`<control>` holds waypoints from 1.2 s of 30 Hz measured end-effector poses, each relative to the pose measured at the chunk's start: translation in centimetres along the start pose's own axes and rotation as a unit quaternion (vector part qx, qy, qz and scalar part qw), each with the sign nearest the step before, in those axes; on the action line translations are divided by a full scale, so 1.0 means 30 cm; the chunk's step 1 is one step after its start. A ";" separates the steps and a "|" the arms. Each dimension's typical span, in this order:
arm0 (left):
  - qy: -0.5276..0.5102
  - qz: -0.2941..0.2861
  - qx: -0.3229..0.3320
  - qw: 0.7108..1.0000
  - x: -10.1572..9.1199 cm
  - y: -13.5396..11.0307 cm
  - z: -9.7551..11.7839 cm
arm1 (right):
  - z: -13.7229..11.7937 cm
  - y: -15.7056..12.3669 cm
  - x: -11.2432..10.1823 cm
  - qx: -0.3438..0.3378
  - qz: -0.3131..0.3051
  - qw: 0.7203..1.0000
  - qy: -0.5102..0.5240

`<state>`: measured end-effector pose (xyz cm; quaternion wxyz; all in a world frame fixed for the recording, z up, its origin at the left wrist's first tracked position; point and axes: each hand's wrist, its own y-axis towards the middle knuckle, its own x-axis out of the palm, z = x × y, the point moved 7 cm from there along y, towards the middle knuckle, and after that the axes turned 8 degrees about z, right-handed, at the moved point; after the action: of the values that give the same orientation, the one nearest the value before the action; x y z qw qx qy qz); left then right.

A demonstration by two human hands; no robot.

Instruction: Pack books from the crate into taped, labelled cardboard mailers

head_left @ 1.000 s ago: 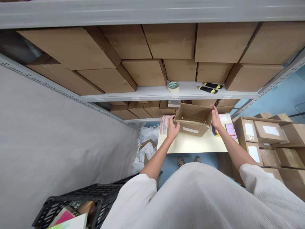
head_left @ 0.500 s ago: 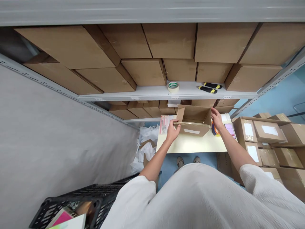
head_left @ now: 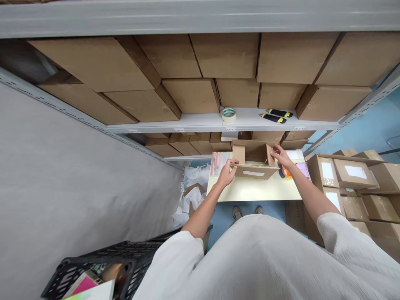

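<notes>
An open cardboard box stands on a cream table, with a white label on its near side. My left hand grips the box's near left corner, fingers curled over the edge. My right hand pinches the top of the box's right flap. The left flap stands up between them. The inside of the box is mostly hidden. A clear packet with pink print lies just beyond my left hand.
A phone and an orange-and-blue object lie right of the box. Overhead, a shelf holds a tape roll and several utility knives. Stacked cartons stand right; a black crate sits lower left.
My right hand has moved left and its fingers now pinch the right flap. The box's flaps have tipped inward, and the box sits slightly lower in the view.
</notes>
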<state>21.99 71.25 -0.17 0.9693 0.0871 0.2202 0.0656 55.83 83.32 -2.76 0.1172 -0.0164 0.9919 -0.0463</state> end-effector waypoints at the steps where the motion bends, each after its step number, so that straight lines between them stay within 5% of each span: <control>1: -0.004 -0.001 0.002 1.000 -0.001 0.000 -0.003 | -0.003 0.005 -0.001 -0.007 0.002 1.000 -0.007; 8: -0.058 0.060 0.010 0.996 -0.011 -0.003 -0.055 | -0.018 0.036 0.000 -0.039 -0.002 0.997 -0.063; 16: -0.054 0.137 -0.048 0.988 -0.018 0.023 -0.134 | -0.031 0.005 -0.012 -0.015 -0.026 0.999 0.033; 24: 0.036 0.098 -0.029 0.994 0.008 0.064 -0.137 | -0.048 -0.056 -0.012 0.056 -0.016 0.998 0.005; 36: 0.070 0.039 -0.035 0.996 0.047 0.056 -0.143 | 0.021 -0.095 0.013 -0.009 -0.006 1.000 -0.019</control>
<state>21.23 73.71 -4.23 0.9506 0.0565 0.2817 0.1175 55.66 80.41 -3.19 0.1355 -0.0245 0.9897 -0.0380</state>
